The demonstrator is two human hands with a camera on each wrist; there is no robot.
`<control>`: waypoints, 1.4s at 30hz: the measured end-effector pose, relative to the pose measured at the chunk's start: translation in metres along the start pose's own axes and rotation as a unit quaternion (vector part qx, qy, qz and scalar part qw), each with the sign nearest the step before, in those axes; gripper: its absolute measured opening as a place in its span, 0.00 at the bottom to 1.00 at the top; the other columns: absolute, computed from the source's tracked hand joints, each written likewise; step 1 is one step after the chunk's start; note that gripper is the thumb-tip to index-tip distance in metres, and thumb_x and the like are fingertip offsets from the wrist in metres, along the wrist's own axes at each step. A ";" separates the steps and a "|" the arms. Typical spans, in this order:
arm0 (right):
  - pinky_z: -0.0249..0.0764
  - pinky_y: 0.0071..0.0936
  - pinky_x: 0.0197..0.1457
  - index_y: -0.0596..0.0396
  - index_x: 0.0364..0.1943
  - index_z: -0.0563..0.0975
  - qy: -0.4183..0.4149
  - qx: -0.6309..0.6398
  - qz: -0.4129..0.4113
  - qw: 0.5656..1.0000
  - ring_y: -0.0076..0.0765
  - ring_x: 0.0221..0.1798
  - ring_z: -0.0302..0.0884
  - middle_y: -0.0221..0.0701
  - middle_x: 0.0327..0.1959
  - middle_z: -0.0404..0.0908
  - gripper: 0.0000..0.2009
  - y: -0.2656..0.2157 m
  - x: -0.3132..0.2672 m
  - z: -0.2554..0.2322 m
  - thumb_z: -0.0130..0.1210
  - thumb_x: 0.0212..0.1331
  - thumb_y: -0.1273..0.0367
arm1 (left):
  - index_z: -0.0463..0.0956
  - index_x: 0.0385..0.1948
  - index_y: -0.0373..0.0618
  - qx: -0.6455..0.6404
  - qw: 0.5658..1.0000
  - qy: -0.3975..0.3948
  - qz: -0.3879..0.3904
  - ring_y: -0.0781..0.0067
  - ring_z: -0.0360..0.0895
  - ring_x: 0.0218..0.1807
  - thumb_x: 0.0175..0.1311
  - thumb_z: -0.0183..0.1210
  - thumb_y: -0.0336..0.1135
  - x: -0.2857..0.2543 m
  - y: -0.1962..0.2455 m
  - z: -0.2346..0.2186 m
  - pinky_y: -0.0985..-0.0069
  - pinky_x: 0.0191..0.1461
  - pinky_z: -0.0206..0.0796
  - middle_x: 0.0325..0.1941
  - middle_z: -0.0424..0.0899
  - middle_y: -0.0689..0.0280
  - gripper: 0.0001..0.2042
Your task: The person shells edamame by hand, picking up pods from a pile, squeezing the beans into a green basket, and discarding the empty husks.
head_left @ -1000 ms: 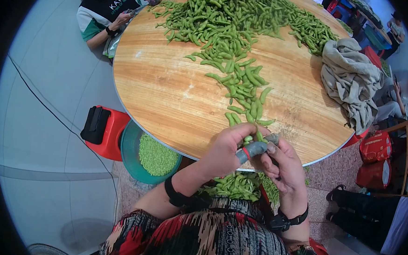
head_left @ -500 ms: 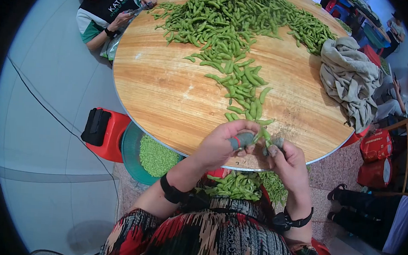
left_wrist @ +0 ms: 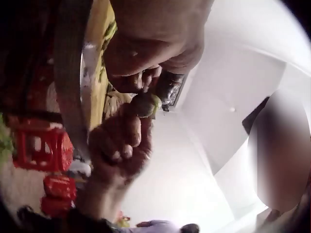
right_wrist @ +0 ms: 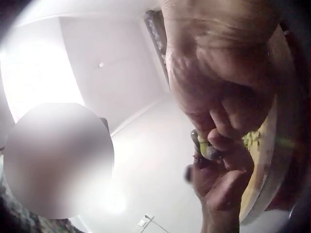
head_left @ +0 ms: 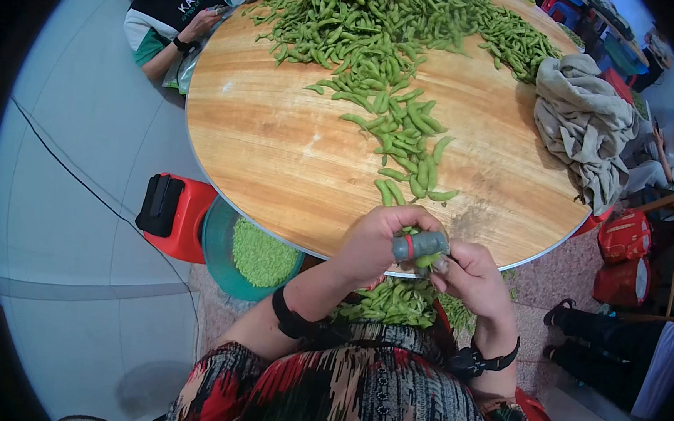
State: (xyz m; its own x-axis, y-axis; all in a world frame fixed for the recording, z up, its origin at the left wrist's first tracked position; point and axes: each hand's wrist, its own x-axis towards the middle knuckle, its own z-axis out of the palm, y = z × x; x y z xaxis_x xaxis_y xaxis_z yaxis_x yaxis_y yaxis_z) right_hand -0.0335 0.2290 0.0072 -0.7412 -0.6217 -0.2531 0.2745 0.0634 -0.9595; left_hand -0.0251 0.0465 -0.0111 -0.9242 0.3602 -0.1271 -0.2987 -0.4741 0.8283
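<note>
Above the near table edge, my left hand (head_left: 369,247) holds a green pod (head_left: 426,260) with curled fingers; a grey cover with a red band wraps one digit. My right hand (head_left: 473,280) pinches the pod's other side, its fingertips close against the left hand's. The pod shows between both hands in the right wrist view (right_wrist: 209,149), though fingers hide part of it. In the left wrist view, my right hand (left_wrist: 119,148) has curled fingers. Loose pods (head_left: 411,130) trail from a large pile (head_left: 387,28) toward my hands.
A teal basin (head_left: 215,242) of shelled beans stands beside a red container (head_left: 194,217) at left. More green pods (head_left: 393,300) lie below the table edge. A grey cloth (head_left: 582,121) rests at the table's right; another person (head_left: 175,11) sits at upper left.
Half a second ago the hands were farther apart, with a pod stretched between them. Now they are closer together, and the left hand's covered digit lies across the pod.
</note>
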 end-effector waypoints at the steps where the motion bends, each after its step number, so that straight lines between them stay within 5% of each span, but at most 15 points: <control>1: 0.55 0.19 0.18 0.59 0.25 0.71 0.000 0.001 0.001 1.000 0.17 0.15 0.59 0.24 0.14 0.68 0.08 0.004 0.000 -0.003 0.47 0.61 0.70 | 0.74 0.34 0.38 -0.074 0.996 -0.032 -0.046 0.81 0.72 0.31 0.57 0.57 0.29 -0.001 0.001 -0.002 0.86 0.34 0.64 0.33 0.77 0.65 0.07; 6: 0.46 0.13 0.14 0.59 0.33 0.73 -0.163 0.292 0.030 0.942 0.12 0.12 0.51 0.25 0.14 0.65 0.10 0.022 0.002 -0.005 0.50 0.61 0.65 | 0.73 0.34 0.36 -0.211 0.970 -0.095 -0.068 0.82 0.71 0.28 0.57 0.55 0.30 -0.001 -0.002 -0.007 0.86 0.28 0.61 0.34 0.75 0.64 0.08; 10: 0.44 0.12 0.14 0.59 0.34 0.73 -0.171 0.348 0.045 0.921 0.12 0.11 0.50 0.24 0.14 0.64 0.11 0.021 0.003 0.001 0.50 0.61 0.64 | 0.73 0.36 0.39 -0.222 0.967 -0.095 -0.086 0.90 0.63 0.20 0.56 0.57 0.34 0.001 -0.006 -0.009 0.89 0.24 0.53 0.23 0.72 0.74 0.09; 12: 0.45 0.11 0.15 0.59 0.36 0.72 -0.191 0.386 0.059 0.900 0.12 0.12 0.51 0.23 0.15 0.64 0.11 0.019 0.005 0.002 0.48 0.62 0.64 | 0.73 0.35 0.38 -0.241 0.962 -0.101 -0.076 0.87 0.67 0.24 0.57 0.56 0.32 0.001 -0.006 -0.010 0.87 0.28 0.58 0.28 0.74 0.69 0.08; 14: 0.47 0.12 0.16 0.59 0.36 0.72 -0.116 0.291 0.049 0.948 0.12 0.13 0.52 0.23 0.15 0.64 0.11 0.008 0.006 0.004 0.47 0.63 0.64 | 0.73 0.34 0.37 -0.260 0.957 -0.107 -0.065 0.83 0.71 0.29 0.57 0.55 0.30 0.002 -0.006 -0.009 0.86 0.33 0.62 0.33 0.76 0.64 0.07; 16: 0.52 0.13 0.19 0.58 0.33 0.70 -0.007 0.108 -0.001 0.994 0.13 0.16 0.54 0.21 0.16 0.65 0.10 -0.002 0.007 0.006 0.42 0.65 0.66 | 0.73 0.34 0.39 -0.103 0.993 0.056 0.018 0.84 0.72 0.29 0.58 0.56 0.30 0.004 -0.007 -0.004 0.86 0.33 0.62 0.33 0.77 0.66 0.06; 23: 0.51 0.12 0.18 0.58 0.36 0.69 0.011 0.090 -0.034 0.995 0.13 0.15 0.54 0.23 0.18 0.67 0.10 -0.001 0.017 -0.003 0.41 0.66 0.65 | 0.73 0.34 0.40 0.002 0.993 0.105 0.055 0.85 0.69 0.28 0.59 0.55 0.30 0.014 0.004 0.006 0.87 0.31 0.60 0.32 0.77 0.69 0.06; 25: 0.48 0.11 0.15 0.59 0.40 0.69 -0.031 0.257 0.014 0.966 0.12 0.13 0.52 0.24 0.18 0.67 0.11 -0.003 0.020 -0.006 0.41 0.66 0.65 | 0.73 0.34 0.39 -0.153 0.988 0.014 -0.023 0.86 0.65 0.24 0.59 0.53 0.31 0.018 0.009 -0.006 0.88 0.28 0.57 0.31 0.76 0.70 0.06; 28: 0.46 0.10 0.13 0.60 0.42 0.70 -0.078 0.369 0.035 0.925 0.11 0.11 0.50 0.25 0.18 0.67 0.11 -0.009 0.027 -0.007 0.42 0.65 0.66 | 0.73 0.35 0.38 -0.190 0.981 -0.035 -0.013 0.86 0.61 0.22 0.60 0.51 0.32 0.026 0.009 -0.011 0.88 0.26 0.53 0.30 0.74 0.70 0.07; 32: 0.47 0.11 0.13 0.60 0.43 0.70 -0.058 0.367 0.058 0.927 0.12 0.11 0.50 0.24 0.16 0.66 0.11 -0.013 0.030 -0.006 0.41 0.65 0.66 | 0.74 0.33 0.41 -0.183 0.982 -0.024 -0.050 0.88 0.61 0.23 0.59 0.54 0.30 0.028 0.016 -0.013 0.89 0.27 0.53 0.26 0.73 0.74 0.05; 34: 0.54 0.13 0.16 0.60 0.40 0.71 0.050 0.199 0.025 0.978 0.16 0.12 0.58 0.24 0.16 0.68 0.08 -0.007 0.034 -0.005 0.42 0.63 0.71 | 0.73 0.35 0.40 0.101 0.990 0.048 0.084 0.86 0.69 0.30 0.55 0.57 0.28 0.029 0.008 -0.011 0.86 0.35 0.60 0.32 0.74 0.70 0.07; 35: 0.54 0.13 0.16 0.60 0.40 0.71 0.049 0.199 0.027 0.978 0.16 0.12 0.58 0.24 0.16 0.68 0.08 -0.002 0.037 -0.003 0.42 0.63 0.71 | 0.73 0.35 0.40 0.100 0.990 0.049 0.084 0.86 0.69 0.30 0.55 0.57 0.28 0.027 0.008 -0.011 0.86 0.35 0.60 0.32 0.74 0.70 0.07; 36: 0.57 0.14 0.18 0.60 0.37 0.72 0.139 -0.066 -0.104 0.983 0.18 0.13 0.61 0.24 0.16 0.69 0.07 0.002 0.041 0.000 0.43 0.62 0.73 | 0.73 0.35 0.40 0.201 0.974 0.079 0.074 0.85 0.70 0.33 0.54 0.59 0.27 0.024 0.013 -0.009 0.85 0.37 0.62 0.32 0.74 0.70 0.08; 37: 0.60 0.15 0.20 0.61 0.34 0.73 0.214 -0.325 -0.224 0.894 0.19 0.15 0.65 0.24 0.16 0.70 0.06 0.003 0.044 0.004 0.43 0.61 0.76 | 0.73 0.35 0.41 0.299 0.946 0.108 0.063 0.84 0.71 0.35 0.52 0.61 0.26 0.022 0.016 -0.007 0.83 0.40 0.63 0.32 0.75 0.70 0.09; 42: 0.64 0.19 0.23 0.60 0.30 0.72 0.187 -0.120 -0.051 0.974 0.17 0.19 0.67 0.26 0.15 0.70 0.03 0.004 0.040 0.009 0.47 0.55 0.77 | 0.75 0.33 0.40 0.409 0.900 0.125 0.087 0.81 0.72 0.35 0.51 0.58 0.23 0.018 0.016 -0.015 0.81 0.39 0.65 0.30 0.77 0.68 0.08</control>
State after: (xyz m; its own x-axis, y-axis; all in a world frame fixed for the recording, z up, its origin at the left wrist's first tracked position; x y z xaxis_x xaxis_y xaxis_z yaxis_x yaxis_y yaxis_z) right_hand -0.0561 0.1978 -0.0060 -0.9405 -0.3101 -0.1392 0.0700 0.2243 -0.9720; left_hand -0.0501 0.0337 -0.0085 -0.9952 0.0974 0.0101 0.0372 0.2813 0.9589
